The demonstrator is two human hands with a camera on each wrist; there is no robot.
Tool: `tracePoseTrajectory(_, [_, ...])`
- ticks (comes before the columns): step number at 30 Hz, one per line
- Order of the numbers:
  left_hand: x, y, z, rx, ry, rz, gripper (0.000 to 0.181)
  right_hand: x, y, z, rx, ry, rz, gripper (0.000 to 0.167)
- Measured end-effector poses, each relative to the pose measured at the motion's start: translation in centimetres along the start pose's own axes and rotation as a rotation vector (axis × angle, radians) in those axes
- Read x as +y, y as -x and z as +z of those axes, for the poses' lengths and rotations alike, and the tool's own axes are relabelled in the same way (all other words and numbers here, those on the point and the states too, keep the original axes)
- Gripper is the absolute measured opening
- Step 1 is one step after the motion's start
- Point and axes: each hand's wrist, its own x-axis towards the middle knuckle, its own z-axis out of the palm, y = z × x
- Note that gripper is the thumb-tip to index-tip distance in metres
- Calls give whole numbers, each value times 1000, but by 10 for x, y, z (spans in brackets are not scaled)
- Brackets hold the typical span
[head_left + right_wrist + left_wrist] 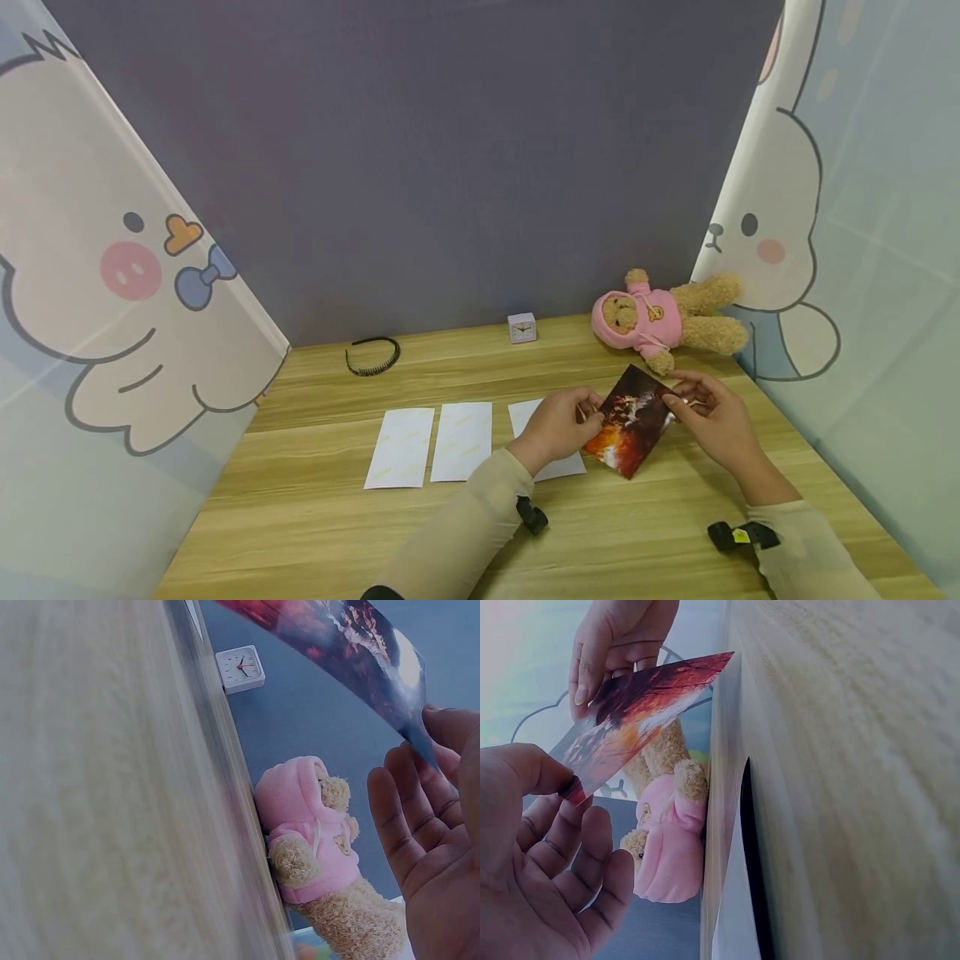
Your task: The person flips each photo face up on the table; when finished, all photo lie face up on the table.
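Observation:
A glossy photo print (630,421) in dark red and orange is held up above the table, tilted. My left hand (558,427) pinches its left corner between thumb and index finger; in the left wrist view the other fingers are loosely bent. At the opposite corner, the thumb and fingers of my right hand (716,421) pinch the print. White paper sheets with faint yellow marks lie in a row: a left sheet (399,447), a middle sheet (462,442), and a right sheet (558,467) partly hidden behind my left hand.
Behind the print lies a teddy bear (660,317) in a pink hoodie, on its side. A small white clock (522,328) stands by the grey back panel (450,167). A black headband (375,367) rests at the back left of the wooden table (300,517).

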Motion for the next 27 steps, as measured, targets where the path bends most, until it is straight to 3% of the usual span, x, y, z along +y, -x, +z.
tracePoseTrajectory(18, [-1,1,-1,15,14,50,16,1,3,-1,-66,125,-55,28])
tracePoseTrajectory(27, [0,1,-1,11,11,45,18,9,3,-2,-106,163,-69,25])
